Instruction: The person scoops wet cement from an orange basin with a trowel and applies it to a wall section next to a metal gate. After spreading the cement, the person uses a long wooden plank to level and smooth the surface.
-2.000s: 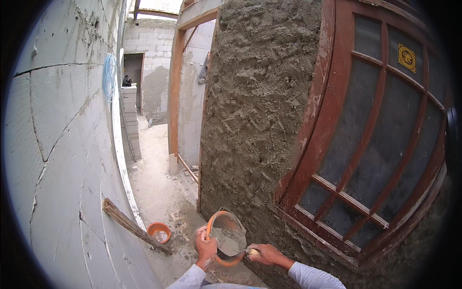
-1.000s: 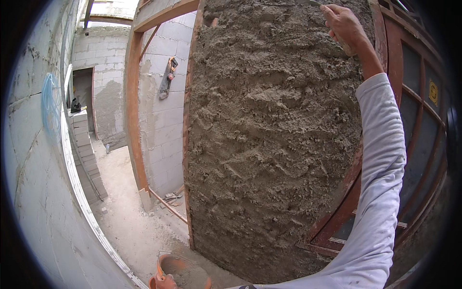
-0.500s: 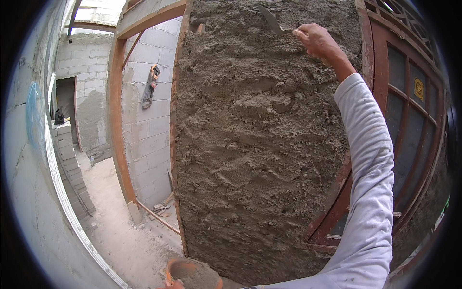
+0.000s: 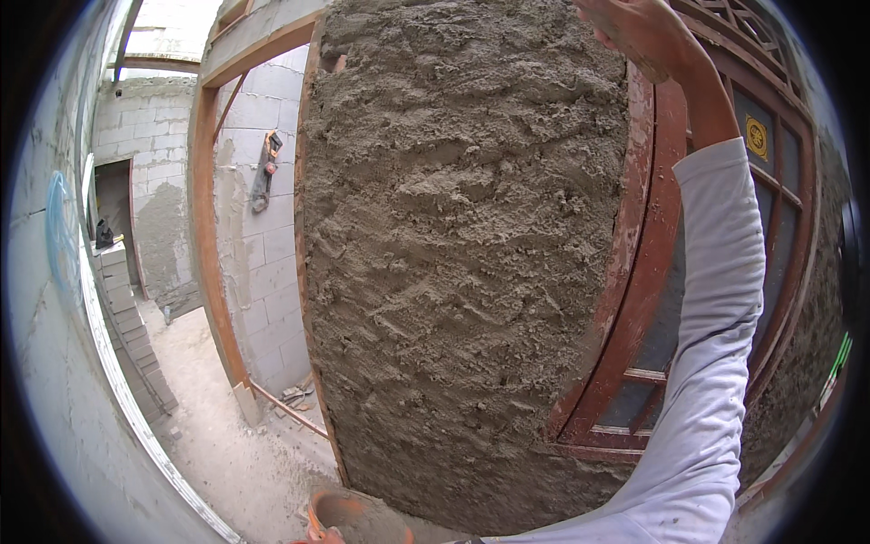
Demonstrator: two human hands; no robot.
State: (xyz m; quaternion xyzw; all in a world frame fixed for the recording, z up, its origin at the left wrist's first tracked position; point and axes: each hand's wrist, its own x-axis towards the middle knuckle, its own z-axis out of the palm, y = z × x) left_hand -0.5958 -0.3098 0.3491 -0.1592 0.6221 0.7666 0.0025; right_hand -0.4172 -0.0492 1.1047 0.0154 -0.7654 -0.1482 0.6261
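- Closest up: got a wrinkled pale grey sleeve angling up from the bottom edge, crossing in front of some glass.
- At the bottom edge, partly cropped: an orange round bucket with grey mortar inside, near the foot of the plastered wall.
- Beside that rim, what looks like a sliver of left hand; too cropped, can't tell about any grip.
- Way up top, a bare right hand with bent fingers, cut by the upper edge. Honestly can't tell if grasping anything.
- Behind it, a big rough wall coat of grey-brown mortar, super lumpy and ridged.
- Right of that, a red-brown wooden frame with dark panes and a yellow square sticker.
- Past the plaster's left edge, a brown wooden doorframe, then an orange-and-black-handled saw against pale blockwork.
- Farther back, stacked grey blocks and a dark doorway.
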